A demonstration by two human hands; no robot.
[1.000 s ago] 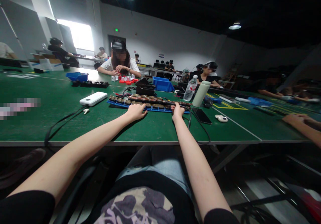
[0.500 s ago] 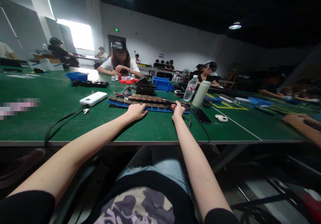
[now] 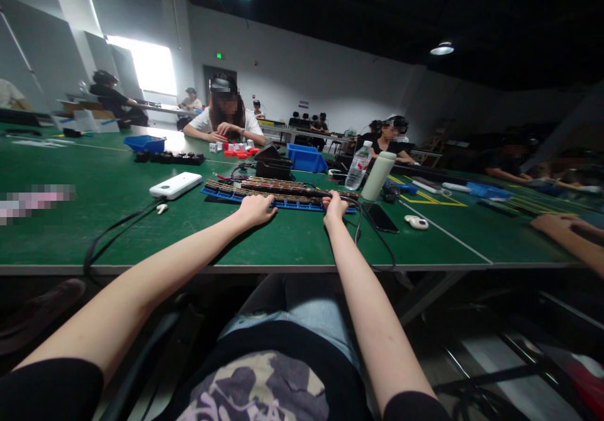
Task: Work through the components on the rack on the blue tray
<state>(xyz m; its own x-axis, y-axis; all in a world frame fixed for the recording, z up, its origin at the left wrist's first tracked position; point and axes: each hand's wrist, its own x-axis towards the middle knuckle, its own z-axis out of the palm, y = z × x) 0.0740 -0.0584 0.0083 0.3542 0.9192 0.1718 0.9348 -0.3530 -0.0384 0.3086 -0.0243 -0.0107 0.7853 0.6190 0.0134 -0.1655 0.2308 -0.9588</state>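
A long blue tray (image 3: 306,206) holding a row of brass-coloured and dark parts lies across the green table in front of me. My left hand (image 3: 256,210) rests at its near edge, fingers bent over the rim and thumb lying beside it. Toward the tray's right end, my right hand (image 3: 335,206) is closed around a black pen-shaped tool (image 3: 315,192) with a cable. The tool lies low over the parts and points left. Its tip is too small to make out. Copper-coloured rods (image 3: 268,185) lie along the tray's far side.
A black box (image 3: 274,168) and blue bin (image 3: 306,158) stand behind the tray. To the right are a water bottle (image 3: 358,166), green flask (image 3: 379,177), phone (image 3: 380,218) and earbud case (image 3: 416,222). A white power bank (image 3: 175,185) lies left. A person (image 3: 226,116) sits opposite.
The black tool in my right hand has shifted slightly, its front end now showing farther left over the parts. My left hand and the tray look unmoved.
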